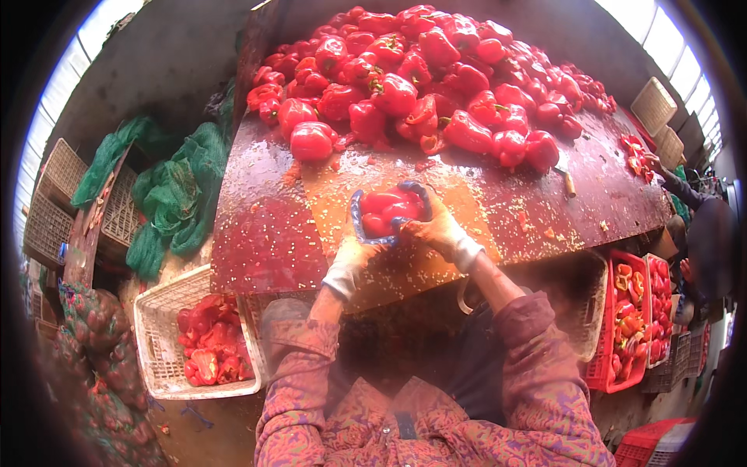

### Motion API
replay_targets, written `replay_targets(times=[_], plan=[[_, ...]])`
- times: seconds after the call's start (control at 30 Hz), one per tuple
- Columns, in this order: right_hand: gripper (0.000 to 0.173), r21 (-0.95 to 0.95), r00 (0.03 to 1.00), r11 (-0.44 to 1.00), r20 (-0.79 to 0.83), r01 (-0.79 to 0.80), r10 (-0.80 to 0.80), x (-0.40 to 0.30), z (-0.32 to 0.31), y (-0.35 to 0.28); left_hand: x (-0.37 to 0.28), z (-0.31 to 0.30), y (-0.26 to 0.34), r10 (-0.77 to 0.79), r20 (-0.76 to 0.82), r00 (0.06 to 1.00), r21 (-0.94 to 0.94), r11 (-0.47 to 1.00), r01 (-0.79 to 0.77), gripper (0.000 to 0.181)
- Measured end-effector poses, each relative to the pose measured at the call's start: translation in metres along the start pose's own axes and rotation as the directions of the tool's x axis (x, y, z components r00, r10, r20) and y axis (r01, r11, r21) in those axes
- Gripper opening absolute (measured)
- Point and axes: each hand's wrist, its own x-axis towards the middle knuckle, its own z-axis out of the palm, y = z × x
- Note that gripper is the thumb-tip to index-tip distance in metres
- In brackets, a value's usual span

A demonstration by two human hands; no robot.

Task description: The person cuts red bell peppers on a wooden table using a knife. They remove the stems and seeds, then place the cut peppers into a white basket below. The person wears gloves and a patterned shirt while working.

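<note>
A red bell pepper (pixel 390 209) is held between my two gloved hands, above the near part of the table. My left hand (pixel 357 233) grips its left side and underside. My right hand (pixel 432 219) wraps its right side, fingers over the top and thumb across the front. Both gloves are pale with dark blue fingertips. Beyond them, a large heap of red bell peppers (pixel 397 93) covers the far part of the red-brown tabletop (pixel 262 233). Pale seeds are scattered around my hands. A knife with a wooden handle (pixel 569 184) lies right of the heap's front edge.
A white plastic crate (pixel 153 350) with red pepper pieces stands below left. Red crates (pixel 607 373) of peppers stand at right. Green netting (pixel 175 192) hangs at left above filled mesh bags (pixel 99 333). At far right, another person's hand (pixel 652 162) reaches toward peppers on the table.
</note>
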Motion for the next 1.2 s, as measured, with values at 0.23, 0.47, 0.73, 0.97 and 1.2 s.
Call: replay_targets(times=[0.23, 0.47, 0.73, 0.97, 1.2], plan=[[0.066, -0.421, 0.981, 0.886, 0.042, 0.192, -0.192, 0.015, -0.008, -0.003, 0.016, 0.012, -0.021, 0.242, 0.181, 0.953, 0.607, 0.735, -0.302, 0.091], [0.053, -0.498, 0.969, 0.858, -0.125, 0.127, -0.215, 0.012, 0.008, 0.001, 0.050, -0.026, -0.047, -0.139, 0.242, 0.960, 0.009, 0.990, 0.141, 0.081], [0.038, -0.222, 0.948, 0.974, -0.299, 0.042, -0.109, 0.027, -0.003, 0.020, 0.020, 0.037, -0.017, 0.215, 0.073, 0.974, 0.654, 0.727, -0.209, 0.052], [0.035, -0.131, 0.960, 0.990, -0.279, -0.045, 0.006, 0.041, -0.001, 0.014, 0.017, 0.043, 0.000, 0.116, -0.040, 0.992, 0.617, 0.784, -0.066, 0.087], [0.040, -0.243, 0.825, 0.936, -0.560, -0.254, 0.078, 0.073, -0.009, 0.015, -0.039, 0.049, -0.054, 0.412, 0.204, 0.888, 0.776, 0.484, -0.404, 0.071]])
